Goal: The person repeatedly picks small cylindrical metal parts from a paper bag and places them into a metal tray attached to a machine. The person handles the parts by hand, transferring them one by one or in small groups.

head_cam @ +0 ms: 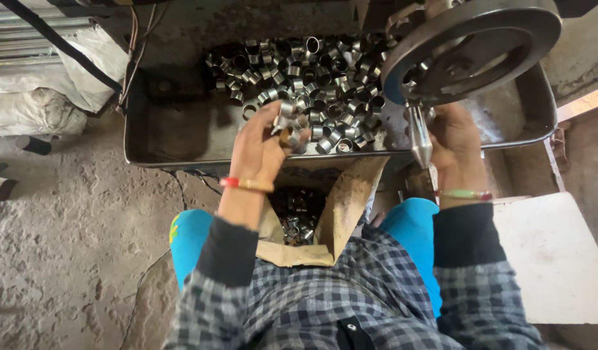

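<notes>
My left hand [263, 146] is closed around a handful of small metal rings [291, 123] at the near edge of a metal tray [175, 139]. A heap of the same shiny rings [318, 71] fills the tray's middle. My right hand [453, 139] is under a large dark machine wheel [470, 45], beside a pointed metal spike [419, 139]; what it grips is hidden. Between my knees stands an open brown paper bag [347, 201] with rings inside [299, 214].
A white board [551, 253] lies at the right. White sacks [39, 97] and black cables [65, 48] are at the upper left. Rough concrete floor [72, 240] spreads to the left. My blue trouser knees flank the bag.
</notes>
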